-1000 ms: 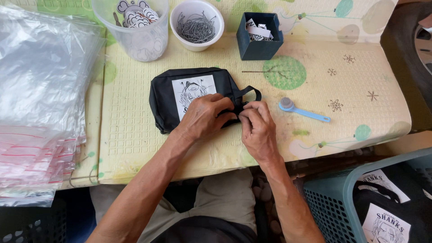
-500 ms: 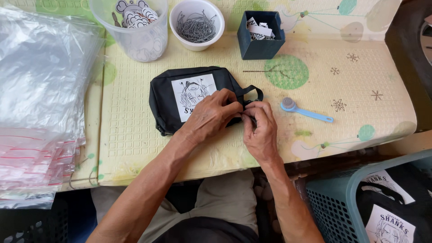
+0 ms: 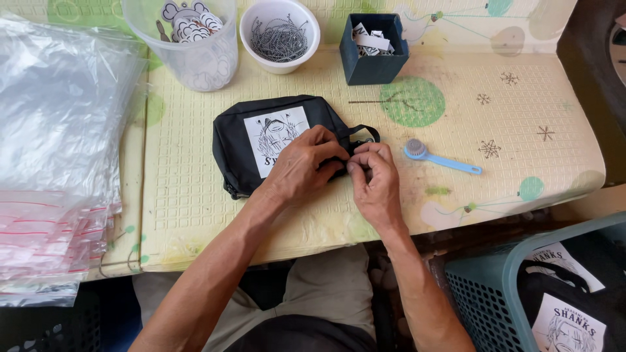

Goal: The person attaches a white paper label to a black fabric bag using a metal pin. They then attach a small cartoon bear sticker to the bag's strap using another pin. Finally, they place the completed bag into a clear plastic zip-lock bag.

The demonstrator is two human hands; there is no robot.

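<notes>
A small black pouch [image 3: 238, 140] with a white printed patch lies on the pale yellow mat [image 3: 456, 85]. My left hand [image 3: 306, 166] rests over the pouch's right end and pinches it near the zipper. My right hand [image 3: 375, 176] meets it fingertip to fingertip, pinching something small at the pouch's black side loop [image 3: 365, 130]. What sits between the fingertips is hidden.
A stack of clear plastic bags [image 3: 55, 143] covers the left. At the back stand a clear tub of cut-out charms [image 3: 189, 39], a white bowl of ball chains [image 3: 279, 32] and a dark blue box of tags [image 3: 373, 49]. A blue-handled tool [image 3: 440, 158] lies right of my hands. A teal basket [image 3: 495, 293] holds more pouches.
Both hands stay on the pouch's right end; the fingers have shifted slightly. The pouch has not moved.
</notes>
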